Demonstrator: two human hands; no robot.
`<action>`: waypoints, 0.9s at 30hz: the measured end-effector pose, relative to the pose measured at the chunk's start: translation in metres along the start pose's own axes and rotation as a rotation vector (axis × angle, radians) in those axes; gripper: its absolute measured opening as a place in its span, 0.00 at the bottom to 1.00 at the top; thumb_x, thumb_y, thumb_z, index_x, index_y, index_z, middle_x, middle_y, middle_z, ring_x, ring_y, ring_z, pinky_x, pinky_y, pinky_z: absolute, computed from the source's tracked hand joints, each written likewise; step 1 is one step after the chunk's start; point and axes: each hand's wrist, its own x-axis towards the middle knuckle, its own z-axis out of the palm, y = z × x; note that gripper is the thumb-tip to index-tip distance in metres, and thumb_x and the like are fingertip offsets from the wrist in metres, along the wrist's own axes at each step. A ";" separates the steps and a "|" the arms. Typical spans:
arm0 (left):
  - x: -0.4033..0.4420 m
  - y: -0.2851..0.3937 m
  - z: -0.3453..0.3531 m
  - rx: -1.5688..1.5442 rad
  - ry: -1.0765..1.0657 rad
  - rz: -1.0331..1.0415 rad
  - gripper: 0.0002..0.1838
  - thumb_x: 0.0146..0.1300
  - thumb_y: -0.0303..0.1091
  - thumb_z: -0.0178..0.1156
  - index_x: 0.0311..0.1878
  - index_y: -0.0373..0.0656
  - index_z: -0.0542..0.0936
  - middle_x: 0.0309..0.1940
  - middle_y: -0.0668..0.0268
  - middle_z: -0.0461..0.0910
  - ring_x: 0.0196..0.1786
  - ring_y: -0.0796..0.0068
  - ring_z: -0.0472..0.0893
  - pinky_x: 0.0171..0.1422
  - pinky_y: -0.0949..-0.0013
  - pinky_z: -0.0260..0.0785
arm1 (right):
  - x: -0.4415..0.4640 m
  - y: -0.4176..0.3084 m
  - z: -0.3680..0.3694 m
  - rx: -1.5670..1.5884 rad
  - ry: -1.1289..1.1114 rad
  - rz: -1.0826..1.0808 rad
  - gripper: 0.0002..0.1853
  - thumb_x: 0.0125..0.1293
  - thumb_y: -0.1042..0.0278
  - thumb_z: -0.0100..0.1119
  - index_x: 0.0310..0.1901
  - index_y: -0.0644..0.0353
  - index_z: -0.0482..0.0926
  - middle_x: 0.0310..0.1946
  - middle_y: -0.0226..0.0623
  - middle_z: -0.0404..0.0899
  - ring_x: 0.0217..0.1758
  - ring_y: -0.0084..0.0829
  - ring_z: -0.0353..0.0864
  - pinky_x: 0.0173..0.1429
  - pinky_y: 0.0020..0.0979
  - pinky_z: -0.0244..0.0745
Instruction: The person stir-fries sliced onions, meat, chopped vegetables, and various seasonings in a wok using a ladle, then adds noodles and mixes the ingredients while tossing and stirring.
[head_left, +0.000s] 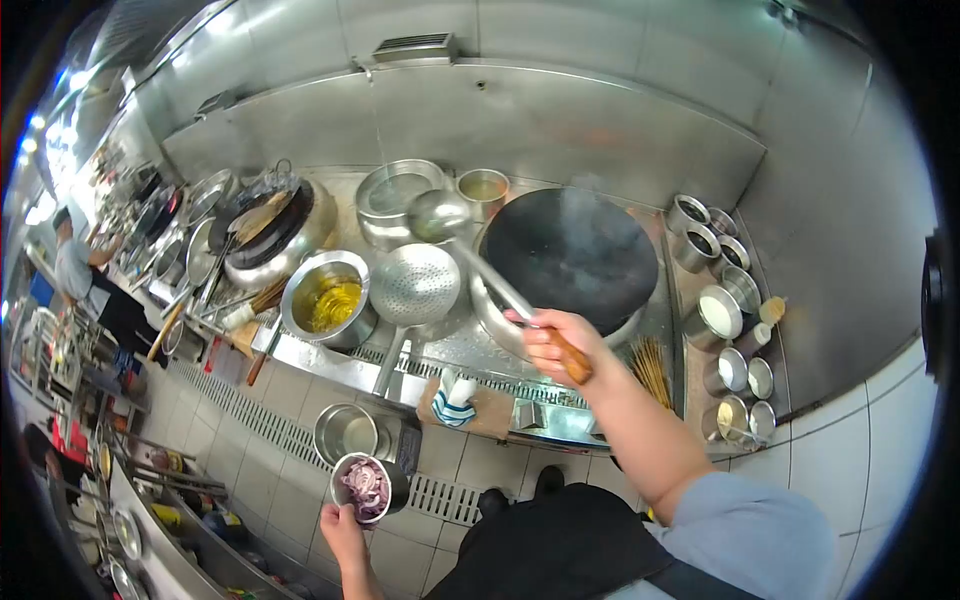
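My right hand (pixel 562 343) is wrapped round the wooden handle of a ladle (pixel 440 216). The ladle reaches left across the edge of a black wok (pixel 570 255), its bowl above the pots behind. Faint smoke rises from the wok. Low at the front, my left hand (pixel 345 535) grips the rim of a small metal pot (pixel 397 492) filled with sliced red onions (pixel 365 486). A perforated skimmer (pixel 415 287) lies left of the wok. Beside it stands a steel pot (pixel 295 312) with yellow oil inside.
Several seasoning containers (pixel 718 312) line the right side, near a bamboo brush (pixel 651 372). A folded cloth (pixel 454 398) lies on the front ledge. Water runs into a round pan (pixel 400 180) at the back. Further left are another wok (pixel 265 225) and a co-worker (pixel 85 275).
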 end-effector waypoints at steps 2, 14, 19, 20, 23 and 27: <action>0.008 0.001 0.013 0.029 -0.076 -0.005 0.06 0.59 0.25 0.53 0.26 0.37 0.70 0.20 0.66 0.71 0.19 0.77 0.72 0.20 0.70 0.67 | -0.041 -0.010 -0.014 -0.122 0.140 -0.119 0.16 0.69 0.70 0.47 0.57 0.63 0.69 0.22 0.28 0.67 0.16 0.21 0.65 0.16 0.25 0.64; 0.029 0.025 0.109 0.174 -0.395 0.100 0.08 0.59 0.27 0.56 0.25 0.37 0.70 0.19 0.65 0.72 0.18 0.78 0.72 0.19 0.70 0.66 | -0.142 -0.002 -0.075 -0.159 0.552 -0.277 0.09 0.66 0.69 0.53 0.46 0.60 0.71 0.21 0.29 0.70 0.16 0.24 0.68 0.19 0.28 0.63; 0.044 0.003 0.127 0.256 -0.427 0.173 0.06 0.59 0.27 0.55 0.28 0.38 0.71 0.21 0.66 0.73 0.17 0.77 0.72 0.20 0.70 0.71 | -0.118 0.057 -0.035 -0.154 0.723 -0.403 0.07 0.67 0.70 0.52 0.45 0.59 0.70 0.22 0.31 0.71 0.18 0.25 0.69 0.20 0.29 0.65; 0.045 -0.005 0.129 0.229 -0.436 0.139 0.08 0.59 0.27 0.55 0.25 0.38 0.69 0.19 0.67 0.70 0.18 0.77 0.72 0.19 0.69 0.70 | -0.126 0.056 -0.037 -0.171 0.699 -0.398 0.08 0.68 0.70 0.52 0.46 0.59 0.69 0.23 0.32 0.71 0.18 0.26 0.70 0.19 0.31 0.65; 0.015 0.020 0.137 0.139 -0.468 -0.012 0.11 0.59 0.26 0.55 0.23 0.39 0.66 0.17 0.67 0.68 0.18 0.78 0.72 0.20 0.67 0.70 | -0.155 0.037 -0.050 -0.173 0.624 -0.339 0.09 0.68 0.70 0.52 0.47 0.59 0.69 0.22 0.31 0.70 0.18 0.27 0.70 0.19 0.31 0.66; 0.007 0.020 0.133 0.274 -0.474 0.096 0.10 0.59 0.25 0.54 0.23 0.39 0.66 0.17 0.65 0.70 0.18 0.76 0.74 0.19 0.67 0.70 | -0.181 0.027 -0.050 -0.243 0.646 -0.319 0.11 0.68 0.69 0.51 0.50 0.58 0.70 0.22 0.31 0.70 0.17 0.26 0.68 0.18 0.31 0.64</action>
